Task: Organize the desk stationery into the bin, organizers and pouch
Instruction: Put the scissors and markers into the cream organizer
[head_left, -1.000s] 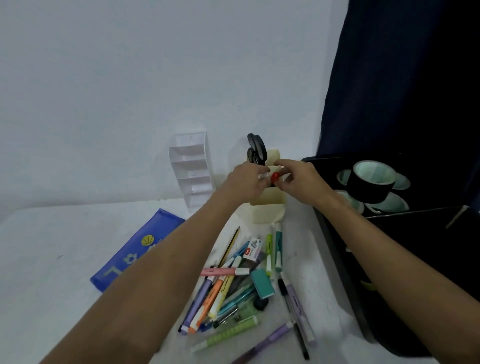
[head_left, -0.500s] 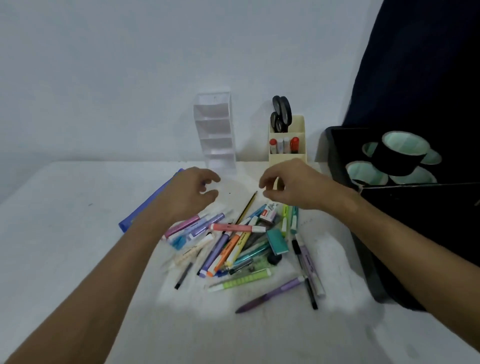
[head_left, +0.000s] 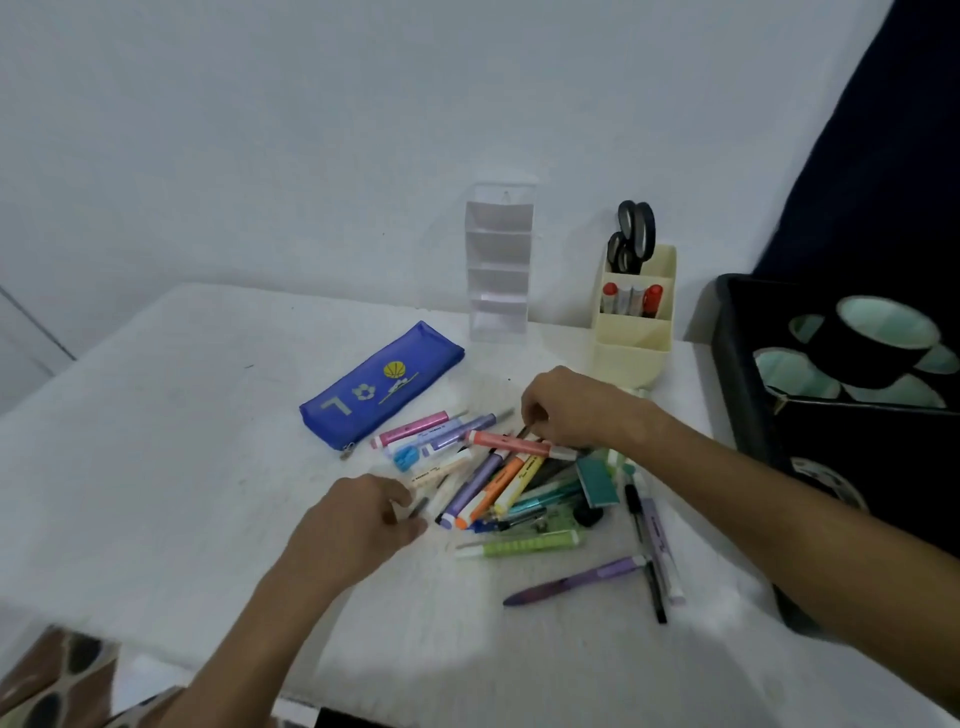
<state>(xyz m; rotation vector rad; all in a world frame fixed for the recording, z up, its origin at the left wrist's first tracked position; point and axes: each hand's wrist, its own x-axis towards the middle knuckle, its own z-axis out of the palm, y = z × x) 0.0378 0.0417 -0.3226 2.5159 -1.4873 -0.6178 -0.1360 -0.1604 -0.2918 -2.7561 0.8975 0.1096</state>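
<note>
A heap of pens, highlighters and markers lies mid-table, with a teal eraser in it. My left hand is at the heap's left edge, fingertips pinched on a thin black pen. My right hand rests on the heap's far side, fingers closed on a pencil. The blue pouch lies zipped to the left. Behind stand the clear tiered organizer and the cream organizer, which holds scissors and markers. The black bin is at the right.
Rolls of black tape sit in the bin. A purple pen and a green highlighter lie at the heap's near side. The table's front edge runs just below my forearms; a patterned surface shows beyond it.
Both hands left the cream organizer, where a red-capped marker now stands, and came down onto the heap. The left pinched a black pen, the right a pencil.
</note>
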